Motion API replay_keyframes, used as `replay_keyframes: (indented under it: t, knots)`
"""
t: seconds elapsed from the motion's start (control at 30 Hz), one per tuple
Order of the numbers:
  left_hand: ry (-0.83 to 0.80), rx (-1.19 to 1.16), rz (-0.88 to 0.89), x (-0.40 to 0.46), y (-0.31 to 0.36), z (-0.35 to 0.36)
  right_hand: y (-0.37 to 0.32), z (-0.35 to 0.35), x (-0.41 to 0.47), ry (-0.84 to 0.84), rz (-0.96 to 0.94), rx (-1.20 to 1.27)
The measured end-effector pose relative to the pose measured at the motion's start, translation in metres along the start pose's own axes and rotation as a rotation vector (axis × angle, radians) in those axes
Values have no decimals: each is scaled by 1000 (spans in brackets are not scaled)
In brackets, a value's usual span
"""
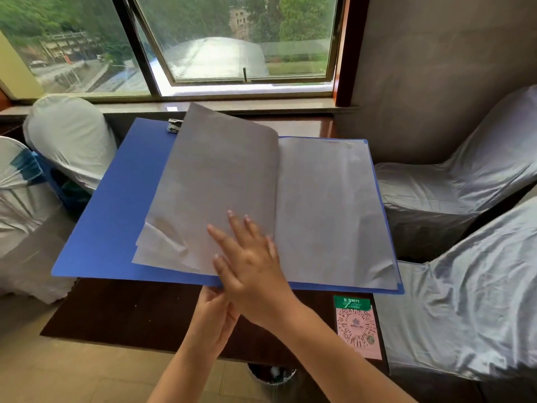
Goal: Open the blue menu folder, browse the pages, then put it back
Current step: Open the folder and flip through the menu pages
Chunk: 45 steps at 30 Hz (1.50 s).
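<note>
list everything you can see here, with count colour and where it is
blue plastic menu folder: 1, blue, open on the table
grey paper pages: several, grey, inside the folder, one lifted mid-turn
silver metal clip: 1, silver, folder's far edge
dark wooden table: 1, dark brown, below the window
pink and green QR code card: 1, table's near right corner
white cloth-covered chairs: 4, two each side
window: 1, dark frame, behind
right hand: flat on the lifted page
left hand: at the folder's near edge

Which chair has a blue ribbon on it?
The covered chair at the far left edge, nearest the person. A blue ribbon wraps its back; the other covered chairs show plain cloth.
</note>
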<state>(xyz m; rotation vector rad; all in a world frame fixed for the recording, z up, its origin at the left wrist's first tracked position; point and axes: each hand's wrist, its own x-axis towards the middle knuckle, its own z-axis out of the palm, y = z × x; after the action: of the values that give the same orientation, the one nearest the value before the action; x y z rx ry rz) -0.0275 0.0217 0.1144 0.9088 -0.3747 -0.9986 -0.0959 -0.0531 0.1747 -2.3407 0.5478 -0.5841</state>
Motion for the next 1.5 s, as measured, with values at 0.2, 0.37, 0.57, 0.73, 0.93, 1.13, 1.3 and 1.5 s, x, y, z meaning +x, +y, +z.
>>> replay_keyframes:
  t: [0.2, 0.37, 0.57, 0.73, 0.93, 1.13, 1.3, 1.5]
  knots:
    - [-19, -35, -14, 4, 0, 1, -3, -4, -2, -74, -68, 61]
    - [78, -138, -29, 20, 2, -6, 42, -73, -16, 435, -5, 43]
    - [71, -152, -31, 28, 5, -6, 128, -132, -59, 475, 487, 2]
    - [61, -129, -43, 32, 7, -4, 148, -150, -81, 249, 498, 520]
    - [6, -116, -23, 30, 9, -1, 151, -148, -83, 371, 421, 472]
    - [38, -156, -12, 29, 7, 0, 128, -136, -63, 586, 344, -30]
    - [63, -165, -9, 28, 5, -1, 93, -124, -43, 779, 274, 364]
    - [65, -158, -8, 25, 4, -3, 69, -98, -9, 553, 477, 1554]
